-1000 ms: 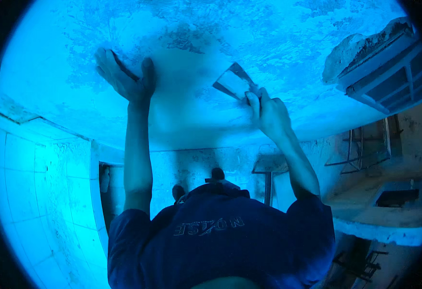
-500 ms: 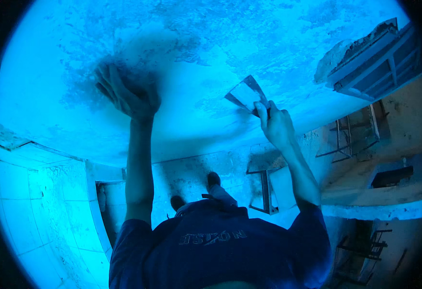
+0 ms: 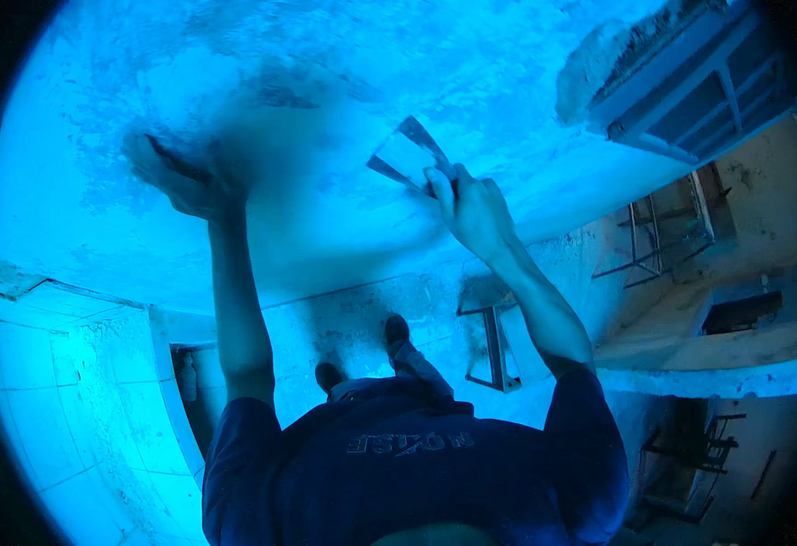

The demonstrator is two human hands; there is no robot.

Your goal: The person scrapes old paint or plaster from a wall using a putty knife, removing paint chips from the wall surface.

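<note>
My left hand (image 3: 178, 185) is raised and pressed flat against the pale plastered surface (image 3: 344, 73), holding a thin dark-edged flat tool (image 3: 172, 156) against it. My right hand (image 3: 473, 207) is lifted beside it and grips the handle of a wide scraper. The scraper's blade (image 3: 406, 150) is angled onto the same surface. A smoother, darker patch (image 3: 298, 173) lies between the two hands. My dark shirt (image 3: 407, 464) fills the lower middle, and my shoes (image 3: 396, 332) show below on the floor.
A metal-framed stand (image 3: 494, 346) stands on the floor near my feet. A window frame (image 3: 690, 86) sits at the upper right. More metal frames (image 3: 662, 237) lean by the right wall above a concrete ledge (image 3: 717, 369). Tiled wall (image 3: 43, 391) runs along the left.
My left hand has slid leftward along the surface. My right hand and the scraper have also shifted left and slightly up, and the view has tilted.
</note>
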